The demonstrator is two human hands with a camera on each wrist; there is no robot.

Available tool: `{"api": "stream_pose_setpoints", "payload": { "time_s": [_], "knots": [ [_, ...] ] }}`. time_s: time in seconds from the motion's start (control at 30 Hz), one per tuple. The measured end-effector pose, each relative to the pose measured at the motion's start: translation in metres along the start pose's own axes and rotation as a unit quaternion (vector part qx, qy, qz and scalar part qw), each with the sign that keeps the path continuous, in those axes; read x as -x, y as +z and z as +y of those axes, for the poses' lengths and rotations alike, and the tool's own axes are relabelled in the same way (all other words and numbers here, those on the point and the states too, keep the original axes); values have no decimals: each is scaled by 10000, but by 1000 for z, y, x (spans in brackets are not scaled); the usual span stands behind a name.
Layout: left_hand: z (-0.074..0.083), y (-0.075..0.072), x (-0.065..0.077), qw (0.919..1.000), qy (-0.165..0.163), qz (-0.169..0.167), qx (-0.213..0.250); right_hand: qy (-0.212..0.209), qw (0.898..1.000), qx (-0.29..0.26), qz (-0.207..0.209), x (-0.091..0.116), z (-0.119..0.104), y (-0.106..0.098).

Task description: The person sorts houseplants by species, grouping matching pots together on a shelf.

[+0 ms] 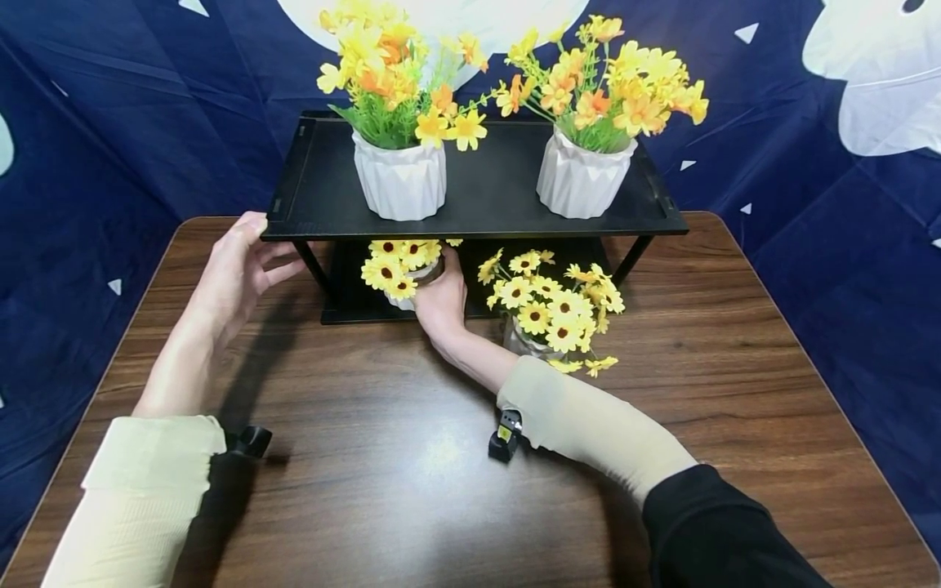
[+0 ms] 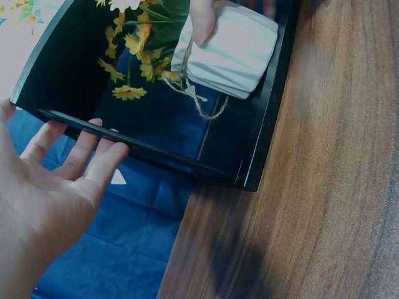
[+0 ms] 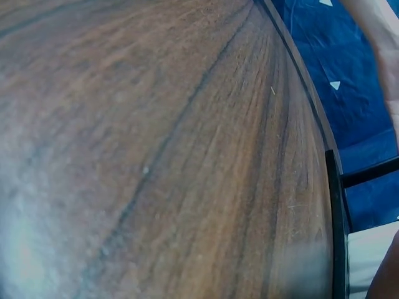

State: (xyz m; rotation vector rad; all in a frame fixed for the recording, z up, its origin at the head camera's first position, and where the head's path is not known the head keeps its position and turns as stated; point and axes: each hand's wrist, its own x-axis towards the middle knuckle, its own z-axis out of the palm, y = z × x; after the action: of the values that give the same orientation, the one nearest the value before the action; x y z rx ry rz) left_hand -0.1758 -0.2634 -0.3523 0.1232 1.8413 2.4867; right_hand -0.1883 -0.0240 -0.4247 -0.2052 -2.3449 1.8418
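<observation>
A black two-tier shelf (image 1: 492, 184) stands on the wooden table. At its left end my left hand (image 1: 238, 265) holds the upper board's corner, thumb at the edge. In the left wrist view, that hand's fingers (image 2: 81, 152) reach against the side post. Under the upper board, my right hand (image 1: 443, 300) grips a white ribbed flowerpot (image 2: 230, 50) with yellow daisy-like flowers (image 1: 390, 265). Twine is tied round this pot, which sits at the lower board (image 2: 230, 124), tilted in the left wrist view. The upper board hides part of the right hand's fingers.
On the upper board stand two white pots, one at left (image 1: 403, 181) and one at right (image 1: 584, 175), with yellow and orange flowers. Another pot of yellow daisies (image 1: 547, 314) stands at the lower board's front right, beside my right forearm. A blue patterned cloth (image 1: 809, 245) hangs behind the table (image 1: 353, 474).
</observation>
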Motion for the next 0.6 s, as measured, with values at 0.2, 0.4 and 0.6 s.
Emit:
{"api": "stream_pose_setpoints", "payload": {
  "time_s": [0.2,0.4,0.6],
  "knots": [
    [-1,0,0,10000,-2,-12,10,13,9999,158,17,-2,0,2],
    [-1,-1,0,10000,-11,-22,86,79,9994,346,-5,-6,2,4],
    [-1,-1,-1,10000,-47,-7,75,64,9988,478,-10,-6,2,4]
  ]
}}
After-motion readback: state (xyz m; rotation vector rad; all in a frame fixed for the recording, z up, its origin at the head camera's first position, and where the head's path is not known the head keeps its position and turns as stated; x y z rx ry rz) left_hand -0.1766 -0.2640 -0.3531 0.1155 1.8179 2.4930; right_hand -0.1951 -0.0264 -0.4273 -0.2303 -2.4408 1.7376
